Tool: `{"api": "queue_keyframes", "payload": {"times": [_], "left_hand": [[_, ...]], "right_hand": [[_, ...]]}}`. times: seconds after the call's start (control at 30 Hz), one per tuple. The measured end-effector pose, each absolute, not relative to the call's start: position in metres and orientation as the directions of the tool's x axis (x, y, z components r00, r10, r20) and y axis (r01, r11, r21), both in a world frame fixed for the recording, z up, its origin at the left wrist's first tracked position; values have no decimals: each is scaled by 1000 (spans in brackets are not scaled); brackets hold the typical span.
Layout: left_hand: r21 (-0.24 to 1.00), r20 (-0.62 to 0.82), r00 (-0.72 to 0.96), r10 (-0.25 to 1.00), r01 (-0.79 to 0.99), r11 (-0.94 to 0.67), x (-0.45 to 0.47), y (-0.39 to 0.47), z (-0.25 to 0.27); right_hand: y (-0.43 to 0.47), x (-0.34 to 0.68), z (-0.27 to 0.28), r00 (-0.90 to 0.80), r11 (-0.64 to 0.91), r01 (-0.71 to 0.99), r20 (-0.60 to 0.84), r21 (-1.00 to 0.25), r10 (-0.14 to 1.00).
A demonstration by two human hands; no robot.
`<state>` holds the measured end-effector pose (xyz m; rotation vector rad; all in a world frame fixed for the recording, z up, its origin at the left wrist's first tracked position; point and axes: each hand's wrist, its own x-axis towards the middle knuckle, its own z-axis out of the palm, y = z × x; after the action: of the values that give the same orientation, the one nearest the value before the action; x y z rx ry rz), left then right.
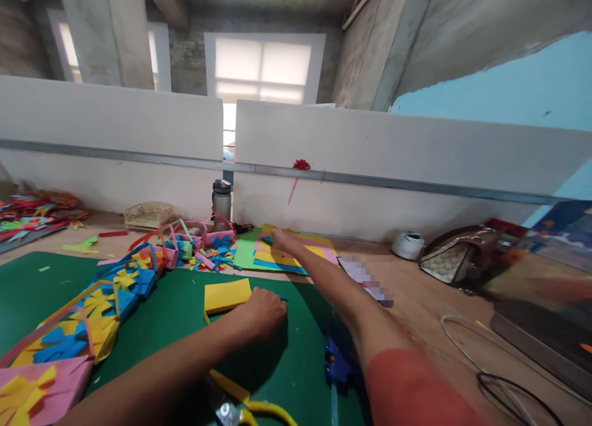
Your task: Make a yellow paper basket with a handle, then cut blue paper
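Note:
My left hand [267, 312] is closed in a fist over the green cutting mat [305, 352]. A small blue bit pokes out past its knuckles; what it belongs to is hidden. Against this hand lies a folded yellow paper box [226, 295]. Stretched far forward, my right hand [283, 240] is over a stack of coloured paper sheets [319, 247], a blue sliver beside its fingertips. Its fingers are mostly hidden. Beneath my right forearm stands a blue glue gun [336, 361] with a clear stick. Yellow-handled scissors [235, 412] lie at the near edge, partly behind my left arm.
Paper baskets with flowers [99, 306] line the left side. Blue paper flowers [217, 258] lie behind them, near a grey bottle [222, 207] and a wire basket [148, 215]. At right are a white roll [407, 245], a handbag [451, 256] and cables [490, 376]. A white partition [393, 148] stands behind.

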<state>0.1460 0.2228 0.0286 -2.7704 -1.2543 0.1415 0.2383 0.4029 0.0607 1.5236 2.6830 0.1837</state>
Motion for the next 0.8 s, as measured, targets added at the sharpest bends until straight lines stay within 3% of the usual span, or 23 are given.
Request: {"api": "queue_keyframes", "payload": {"times": [0.4,0.8], "left_hand": [[-217,-27,604,796,774,-595,113,216,21],[-188,50,520,853,844,-503,74,217,26]], "right_hand": [[318,240,94,-474,472,870,-21,144,880],[280,216,81,-641,634,768,-134,-91,756]]}}
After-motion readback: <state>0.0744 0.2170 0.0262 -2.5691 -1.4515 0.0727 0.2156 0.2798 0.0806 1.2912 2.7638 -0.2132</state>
